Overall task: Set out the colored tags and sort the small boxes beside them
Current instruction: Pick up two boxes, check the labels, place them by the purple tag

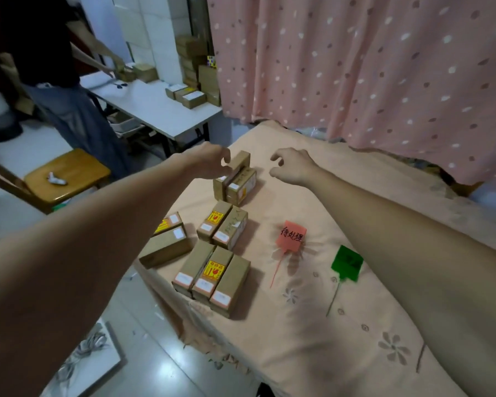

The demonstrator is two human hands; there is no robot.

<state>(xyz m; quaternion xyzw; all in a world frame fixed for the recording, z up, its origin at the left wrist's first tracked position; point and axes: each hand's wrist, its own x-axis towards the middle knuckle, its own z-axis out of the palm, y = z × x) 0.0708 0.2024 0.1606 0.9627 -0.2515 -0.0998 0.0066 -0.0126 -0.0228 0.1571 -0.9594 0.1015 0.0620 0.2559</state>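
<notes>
2 hands reach out over a bed covered in a peach floral sheet, with small cardboard boxes grouped on its left part. Farthest left, a pair of boxes lies side by side near the bed's edge, one with a yellow-and-red sticker. Just right of it and nearer the camera sits a row of 3 boxes, touching each other, the middle one bearing the same kind of sticker. Beyond that row, another pair lies side by side. Farther back is the far cluster — 1 box stands on its edge against the others. The left hand hovers at that upright box, fingers curled and apart, thumb and fingertips close to its top corner; whether they touch it I cannot tell, and nothing is clamped. The right hand hangs over bare sheet just right of the cluster, fingers bent, spread and empty. Nearer the camera, right of the boxes, the red tag lies flat with black handwriting on it — its thin tail points toward the camera. Right of it, apart, the green tag lies flat, close beside the right forearm.
</notes>
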